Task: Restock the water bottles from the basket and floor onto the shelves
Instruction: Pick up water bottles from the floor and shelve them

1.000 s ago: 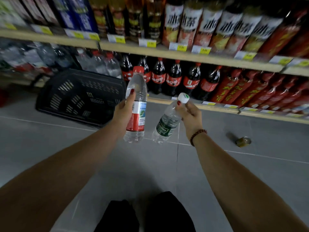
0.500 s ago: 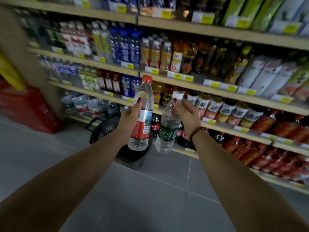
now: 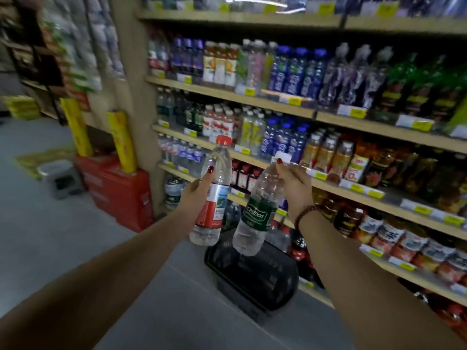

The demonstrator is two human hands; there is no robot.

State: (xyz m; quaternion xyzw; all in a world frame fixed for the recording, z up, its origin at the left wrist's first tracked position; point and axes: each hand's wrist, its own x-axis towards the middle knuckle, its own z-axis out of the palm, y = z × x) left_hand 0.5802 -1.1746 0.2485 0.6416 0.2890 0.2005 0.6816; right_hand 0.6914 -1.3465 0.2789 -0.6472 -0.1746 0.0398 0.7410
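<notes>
The right hand (image 3: 294,184) pinches the green-label bottle (image 3: 257,210) only at its neck, apparently loosely, risking swing and drop; the left hand (image 3: 197,195) wraps the red-label bottle (image 3: 213,195) fully.

The left hand (image 3: 194,195) holds one water bottle (image 3: 213,190) upright; just to its right, the right hand (image 3: 294,184) holds a second bottle (image 3: 257,210) by the neck, tilted, its base toward the first. The two bottles are near each other but apart. Below and behind them, a basket (image 3: 255,276) sits on the floor (image 3: 75,236) against the foot of the shelves (image 3: 278,107), which fill the right side, stocked with drinks on every tier. Left of the shelves, crates (image 3: 118,195) stand on the floor, with a small stool (image 3: 60,178) further left.
</notes>
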